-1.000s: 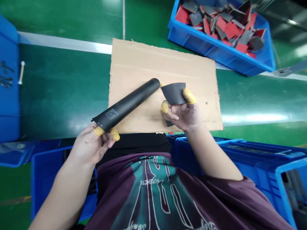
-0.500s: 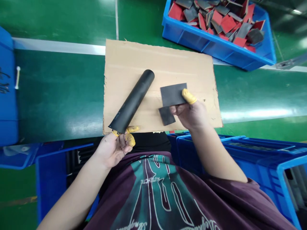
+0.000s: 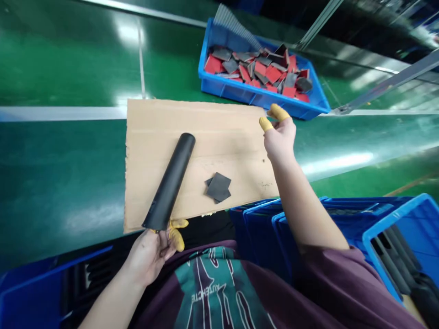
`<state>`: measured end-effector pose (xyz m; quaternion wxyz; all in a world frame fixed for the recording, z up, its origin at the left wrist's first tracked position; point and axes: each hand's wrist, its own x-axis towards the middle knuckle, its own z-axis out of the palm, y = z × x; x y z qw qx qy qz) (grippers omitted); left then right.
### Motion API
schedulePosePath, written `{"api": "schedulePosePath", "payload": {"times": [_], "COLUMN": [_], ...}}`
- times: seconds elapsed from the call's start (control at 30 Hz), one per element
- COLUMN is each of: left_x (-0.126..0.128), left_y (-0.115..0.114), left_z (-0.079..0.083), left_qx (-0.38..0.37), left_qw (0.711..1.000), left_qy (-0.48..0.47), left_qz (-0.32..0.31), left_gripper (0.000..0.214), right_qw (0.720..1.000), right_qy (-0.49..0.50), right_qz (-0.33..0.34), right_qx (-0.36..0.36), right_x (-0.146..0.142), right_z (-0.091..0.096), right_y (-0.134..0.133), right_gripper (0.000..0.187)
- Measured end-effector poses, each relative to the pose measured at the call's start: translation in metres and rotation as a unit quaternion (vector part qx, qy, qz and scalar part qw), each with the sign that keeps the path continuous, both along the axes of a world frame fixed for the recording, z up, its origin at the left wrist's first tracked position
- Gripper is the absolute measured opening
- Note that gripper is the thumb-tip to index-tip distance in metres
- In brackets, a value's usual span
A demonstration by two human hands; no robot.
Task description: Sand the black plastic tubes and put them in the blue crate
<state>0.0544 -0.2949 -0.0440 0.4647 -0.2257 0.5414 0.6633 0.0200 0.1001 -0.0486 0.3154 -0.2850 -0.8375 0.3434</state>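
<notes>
My left hand [image 3: 151,251] grips the near end of a black tube [image 3: 171,180], which slants away over a cardboard sheet [image 3: 151,119]. Part of that hand is hidden behind the tube's end; yellow finger covers show on its fingers. Two thin dark square pieces [image 3: 219,185] lie overlapping on the cardboard, right of the tube. Over the far right corner of the cardboard is my right hand [image 3: 281,137], with yellow-covered fingertips apart and nothing visible between them. Just beyond it stands a blue bin [image 3: 247,97] of red and dark flat pieces [image 3: 264,73].
Blue crates [image 3: 257,214] stand by my right side, one holding dark tubes [image 3: 398,256]. Another blue crate [image 3: 30,288] with dark items is at lower left. A metal bar [image 3: 391,84] slants past the bin's right end.
My right hand has let go of the dark square piece, which lies on the other one, and has moved away toward the bin. The left hand keeps its hold. The view has shifted.
</notes>
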Motion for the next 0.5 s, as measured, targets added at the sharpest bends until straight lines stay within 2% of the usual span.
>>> {"api": "schedulePosePath", "payload": {"times": [0.1,0.2,0.33,0.43,0.5], "left_x": [0.007,0.012,0.014,0.014,0.013], "left_y": [-0.001,0.003,0.008,0.001,-0.011], "left_z": [-0.005,-0.001,0.005,-0.001,-0.009], "left_qx": [-0.002,-0.034,-0.062,-0.065,-0.066], "left_qw": [0.999,0.997,0.995,0.997,0.997], "left_qy": [0.044,0.070,0.071,0.041,0.023], "left_qz": [-0.008,0.008,0.021,0.007,-0.016], "left_gripper": [0.038,0.045,0.051,0.053,0.052], "right_qw": [0.996,0.984,0.977,0.975,0.973], "right_qy": [-0.059,-0.153,-0.193,-0.212,-0.221], "right_qz": [-0.031,-0.061,-0.071,-0.066,-0.066], "right_qx": [0.054,0.073,0.051,0.025,0.016], "right_x": [-0.050,-0.093,-0.136,-0.166,-0.186], "right_z": [0.021,0.041,0.054,0.055,0.054], "right_y": [0.050,0.083,0.098,0.099,0.099], "right_gripper": [0.055,0.057,0.064,0.070,0.083]}}
